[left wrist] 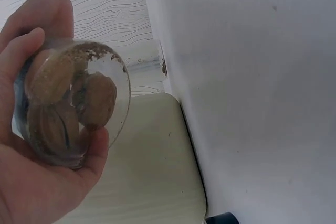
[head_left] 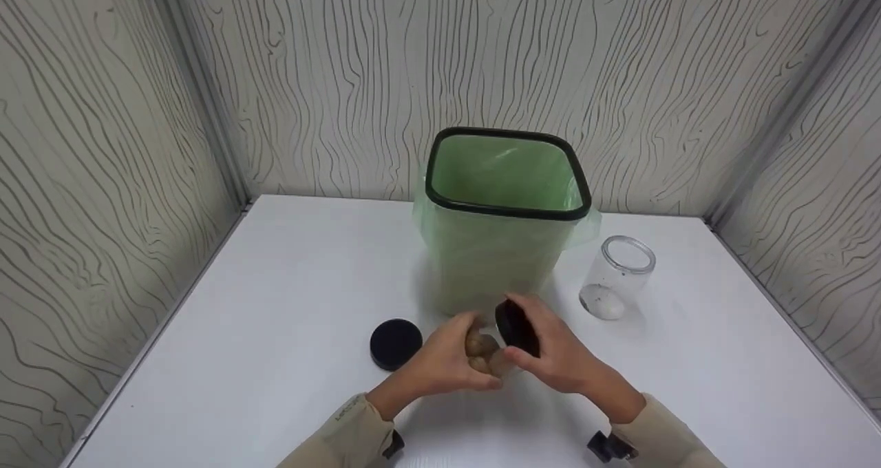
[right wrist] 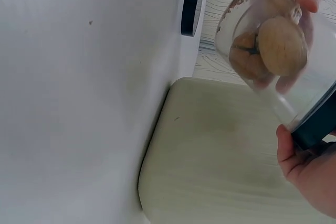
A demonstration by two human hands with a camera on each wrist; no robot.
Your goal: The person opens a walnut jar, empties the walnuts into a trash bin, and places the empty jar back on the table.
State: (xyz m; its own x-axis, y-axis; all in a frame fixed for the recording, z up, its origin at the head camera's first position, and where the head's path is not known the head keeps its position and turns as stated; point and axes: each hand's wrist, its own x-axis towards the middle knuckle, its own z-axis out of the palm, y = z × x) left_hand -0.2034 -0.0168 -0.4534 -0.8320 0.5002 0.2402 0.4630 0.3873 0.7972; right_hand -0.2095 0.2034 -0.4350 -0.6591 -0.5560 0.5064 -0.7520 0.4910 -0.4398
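My left hand (head_left: 444, 358) grips a clear jar (left wrist: 122, 95) round its body, with the jar tilted on its side. Several brown, walnut-like nuts (right wrist: 282, 45) sit inside toward its base. At the jar's mouth my right hand (head_left: 561, 358) holds a black lid (head_left: 516, 327), fingers and thumb on its rim. In the right wrist view the lid lies against the mouth; whether it is screwed tight I cannot tell. Both hands are above the white table, just in front of a pale green bin.
The pale green bin (head_left: 495, 261), black-rimmed and lined with a bag, stands mid-table near the back wall. A second black lid (head_left: 396, 344) lies left of my hands. To the bin's right stands an uncovered clear jar (head_left: 617, 279) with dark specks inside. Patterned walls (head_left: 330, 76) enclose the table.
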